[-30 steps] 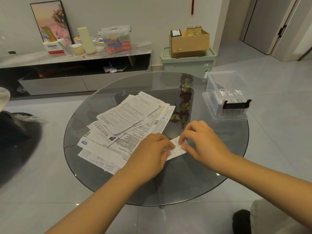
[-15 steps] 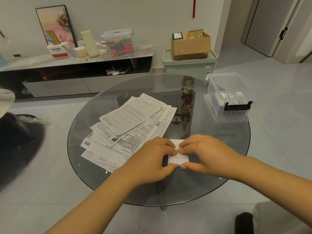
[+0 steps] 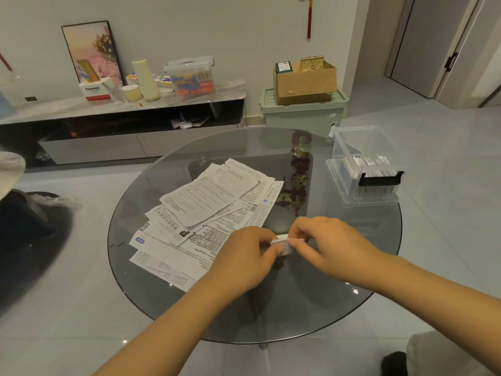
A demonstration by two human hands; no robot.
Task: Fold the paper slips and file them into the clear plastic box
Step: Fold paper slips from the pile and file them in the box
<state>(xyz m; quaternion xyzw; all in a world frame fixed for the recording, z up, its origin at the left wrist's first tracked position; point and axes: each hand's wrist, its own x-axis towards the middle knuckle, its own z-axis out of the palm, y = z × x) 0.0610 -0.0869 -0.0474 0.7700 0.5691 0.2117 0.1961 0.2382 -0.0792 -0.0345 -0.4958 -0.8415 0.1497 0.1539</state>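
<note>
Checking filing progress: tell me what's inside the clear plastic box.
The clear plastic box holds a row of folded slips standing on edge. Their print and count cannot be read; the black latch covers part.

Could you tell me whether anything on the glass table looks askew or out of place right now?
Only the paper pile: the sheets lie fanned at mixed angles, overlapping loosely rather than squared. The clear box sits upright near the table's right edge, slips standing inside. Both hands, left and right, pinch one small folded slip. Nothing looks spilled or damaged.

White slip (image 3: 283, 241), black-latched clear box (image 3: 364, 169)
</note>
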